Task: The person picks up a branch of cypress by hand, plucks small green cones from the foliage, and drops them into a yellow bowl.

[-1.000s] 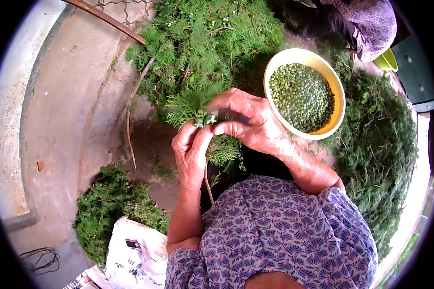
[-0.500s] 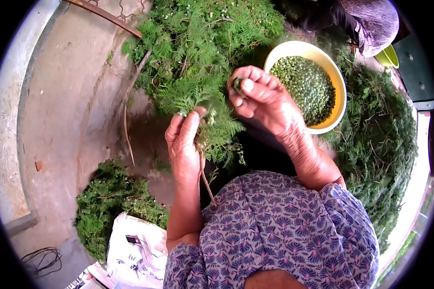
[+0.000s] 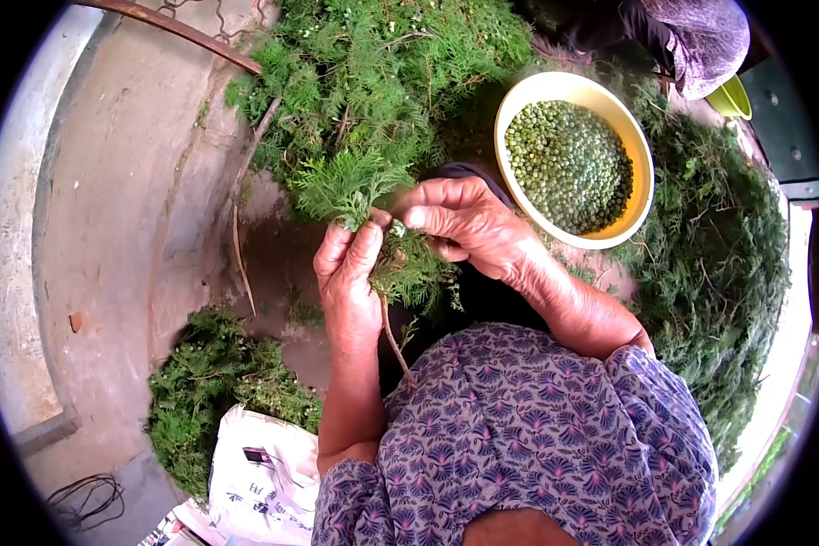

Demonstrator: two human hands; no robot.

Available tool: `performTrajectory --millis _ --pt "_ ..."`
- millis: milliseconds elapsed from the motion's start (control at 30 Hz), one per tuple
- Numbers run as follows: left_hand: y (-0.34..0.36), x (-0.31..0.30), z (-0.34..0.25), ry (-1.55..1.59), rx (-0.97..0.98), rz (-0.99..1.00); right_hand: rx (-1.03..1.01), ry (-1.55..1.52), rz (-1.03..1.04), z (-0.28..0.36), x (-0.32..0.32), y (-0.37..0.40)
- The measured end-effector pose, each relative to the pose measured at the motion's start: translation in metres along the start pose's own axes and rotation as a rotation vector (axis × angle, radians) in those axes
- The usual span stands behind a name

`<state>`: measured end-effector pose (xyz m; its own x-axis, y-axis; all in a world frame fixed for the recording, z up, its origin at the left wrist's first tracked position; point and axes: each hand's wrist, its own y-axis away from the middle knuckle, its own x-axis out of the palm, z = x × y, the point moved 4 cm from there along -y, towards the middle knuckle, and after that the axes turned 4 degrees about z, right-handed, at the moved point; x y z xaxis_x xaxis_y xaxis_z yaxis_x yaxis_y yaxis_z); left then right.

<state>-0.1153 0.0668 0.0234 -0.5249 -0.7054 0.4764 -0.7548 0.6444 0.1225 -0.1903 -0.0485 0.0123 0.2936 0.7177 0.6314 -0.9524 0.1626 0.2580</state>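
My left hand (image 3: 348, 278) pinches a leafy conifer sprig (image 3: 414, 271) between thumb and fingers. Flat green fronds fan out above the pinch, and the thin brown stem runs down to my patterned shirt. Small pale green cones show among the leaves near the fingertips. My right hand (image 3: 482, 226) has come up to the sprig from the right, thumb and fingers closed together by the cones. What it grips is hidden. To its right stands a yellow basin (image 3: 601, 242) with many small round green cones (image 3: 569, 168) in it.
A big heap of cut conifer branches (image 3: 364, 82) lies ahead, another heap (image 3: 710, 246) on the right, and a smaller pile (image 3: 214, 387) at lower left beside a white sack (image 3: 264, 482). Another person's knee (image 3: 701, 45) shows at upper right, near a green bowl (image 3: 731, 98).
My right hand has moved left and down from beside the basin to the sprig. The dark green bit in its fingers before no longer shows. My left hand keeps its pinch.
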Motion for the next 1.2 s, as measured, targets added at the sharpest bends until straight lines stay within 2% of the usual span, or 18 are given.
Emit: performTrajectory --millis 100,133,200,233,267,333,367,467,500,533,600,633,733,800,867,967,1067,1200 --pt "0.002 0.005 -0.004 -0.073 -0.019 0.018 -0.265 0.314 -0.070 0.009 0.002 0.001" --pt "0.000 0.004 -0.003 -0.072 -0.019 0.018 -0.265 0.314 -0.070 0.006 0.000 -0.002" --pt "-0.003 0.003 -0.002 -0.262 0.020 0.101 -0.714 0.615 -0.093 0.015 0.001 -0.002" --pt "-0.002 0.002 -0.001 -0.308 -0.008 0.105 -0.835 0.761 -0.102 0.020 0.004 -0.001" --pt "-0.002 0.003 0.000 -0.308 -0.008 0.105 -0.835 0.761 -0.102 0.024 0.005 0.002" --pt "0.000 0.002 0.000 -0.144 0.067 0.010 -0.268 -0.060 -0.119 0.018 -0.005 0.000" --pt "0.001 0.003 0.001 -0.144 0.066 0.010 -0.308 -0.098 -0.108 0.019 -0.013 -0.005" --pt "0.000 -0.001 0.001 -0.085 0.102 -0.073 -0.323 -0.120 -0.089 0.027 -0.008 0.002" --pt "-0.001 -0.004 0.001 -0.141 0.107 -0.068 -0.343 -0.150 0.108 0.029 -0.007 0.004" --pt "-0.001 -0.005 0.001 -0.139 0.106 -0.070 -0.267 -0.160 0.125 0.025 -0.006 0.008" --pt "-0.001 -0.002 0.000 -0.159 0.053 -0.045 -0.279 0.258 -0.052 0.025 0.002 0.014" --pt "-0.001 -0.002 0.000 -0.160 0.052 -0.043 -0.456 0.645 -0.078 0.031 0.009 0.014" --pt "-0.001 0.000 -0.002 -0.279 0.117 0.030 -0.433 0.615 -0.081 0.019 0.011 0.004" --pt "-0.003 -0.002 0.002 -0.178 0.117 0.049 -0.130 0.311 -0.155 0.020 0.008 0.011" --pt "-0.002 0.000 0.000 -0.213 0.116 0.063 -0.176 -0.226 0.012 0.011 -0.013 0.002" --pt "0.001 0.004 -0.004 -0.241 0.075 0.075 -0.228 -0.336 -0.134 0.025 -0.008 0.002" --pt "0.000 0.001 -0.003 -0.347 0.093 0.160 -0.279 -0.267 0.062 0.028 -0.015 0.006" --pt "-0.001 0.008 -0.002 -0.501 0.153 0.242 -0.257 0.087 -0.024 0.033 -0.004 0.006"
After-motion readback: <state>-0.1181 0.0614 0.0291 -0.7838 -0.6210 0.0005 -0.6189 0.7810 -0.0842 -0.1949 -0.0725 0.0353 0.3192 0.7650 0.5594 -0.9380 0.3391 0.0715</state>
